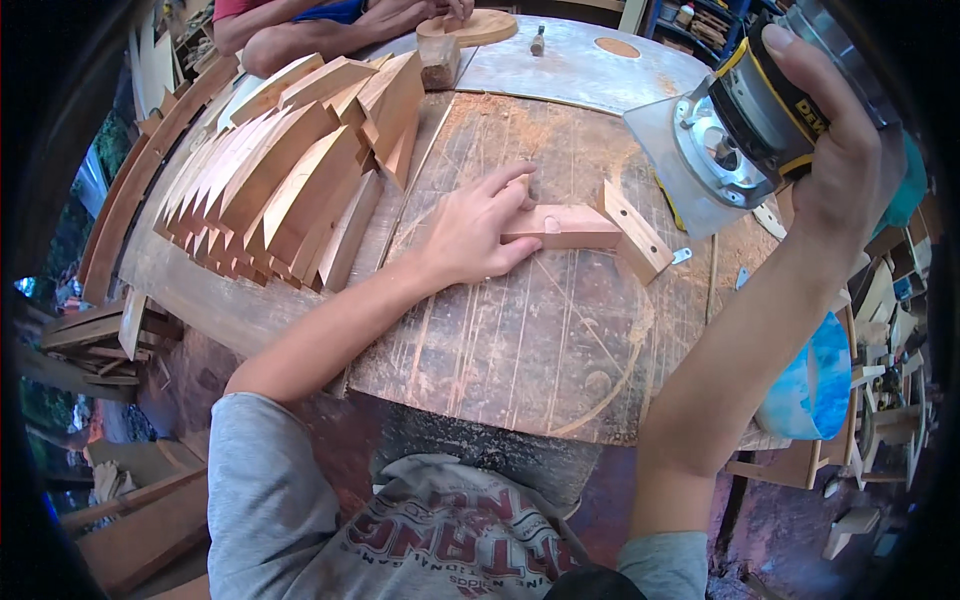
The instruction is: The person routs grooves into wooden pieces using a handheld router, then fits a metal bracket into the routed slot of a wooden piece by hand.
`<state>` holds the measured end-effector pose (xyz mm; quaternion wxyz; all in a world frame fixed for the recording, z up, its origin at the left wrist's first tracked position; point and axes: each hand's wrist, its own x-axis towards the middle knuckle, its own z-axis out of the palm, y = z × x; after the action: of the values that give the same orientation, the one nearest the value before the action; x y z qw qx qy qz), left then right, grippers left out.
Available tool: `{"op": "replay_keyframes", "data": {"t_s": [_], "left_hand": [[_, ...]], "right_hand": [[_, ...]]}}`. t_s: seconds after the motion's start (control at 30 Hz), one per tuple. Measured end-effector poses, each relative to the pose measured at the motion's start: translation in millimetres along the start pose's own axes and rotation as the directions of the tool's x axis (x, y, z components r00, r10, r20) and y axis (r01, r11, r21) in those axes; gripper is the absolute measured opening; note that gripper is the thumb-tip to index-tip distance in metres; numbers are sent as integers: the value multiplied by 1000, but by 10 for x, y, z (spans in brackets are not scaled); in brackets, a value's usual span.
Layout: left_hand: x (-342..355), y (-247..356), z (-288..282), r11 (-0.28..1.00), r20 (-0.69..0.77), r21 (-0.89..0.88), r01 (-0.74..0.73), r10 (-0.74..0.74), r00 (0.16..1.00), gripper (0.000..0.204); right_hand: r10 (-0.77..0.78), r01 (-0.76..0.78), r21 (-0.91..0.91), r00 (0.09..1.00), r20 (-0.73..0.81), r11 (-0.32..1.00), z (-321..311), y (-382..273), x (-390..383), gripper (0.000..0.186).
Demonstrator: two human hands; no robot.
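My left hand [478, 232] lies on the worktable, thumb and fingers closed around the near end of a short wooden piece [580, 230]. A round mark shows on the top of that piece. Its far right end meets a slanted wooden block [637, 236] with two dark holes, which lies on the table. Up on the right, my right hand [850, 135] grips a yellow and black handheld router [765, 105]. The router is tilted, raised above the tabletop, so its clear base plate [665, 130] and the round opening in its base face left.
Several pointed wooden pieces [290, 190] are stacked at the left of the worktable [500, 360]. Across the table, another person's hand [455, 10] touches a curved wooden board [485, 27]. A small tool [538, 42] lies at the back; a blue container [810, 385] stands at the right.
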<state>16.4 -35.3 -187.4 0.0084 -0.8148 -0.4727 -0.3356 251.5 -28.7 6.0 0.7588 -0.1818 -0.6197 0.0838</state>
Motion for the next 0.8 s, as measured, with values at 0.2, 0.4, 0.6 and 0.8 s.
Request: {"op": "replay_keyframes", "data": {"t_s": [0.2,0.4,0.6,0.8], "left_hand": [[-15,50,-41,997,25,59,39,-40,999,44],[-20,15,-9,997,26,72,41,-43,999,43],[-37,11,-5,993,33,109,-37,33,999,43],[1,19,-100,993,-7,-117,12,-13,1000,44]], "right_hand": [[22,-28,49,992,125,998,8,86,25,22],[246,-258,86,961,125,962,118,-221,4,21],[214,-230,93,964,156,969,239,-266,-47,25],[176,-189,13,936,305,982,-39,146,39,22]]}}
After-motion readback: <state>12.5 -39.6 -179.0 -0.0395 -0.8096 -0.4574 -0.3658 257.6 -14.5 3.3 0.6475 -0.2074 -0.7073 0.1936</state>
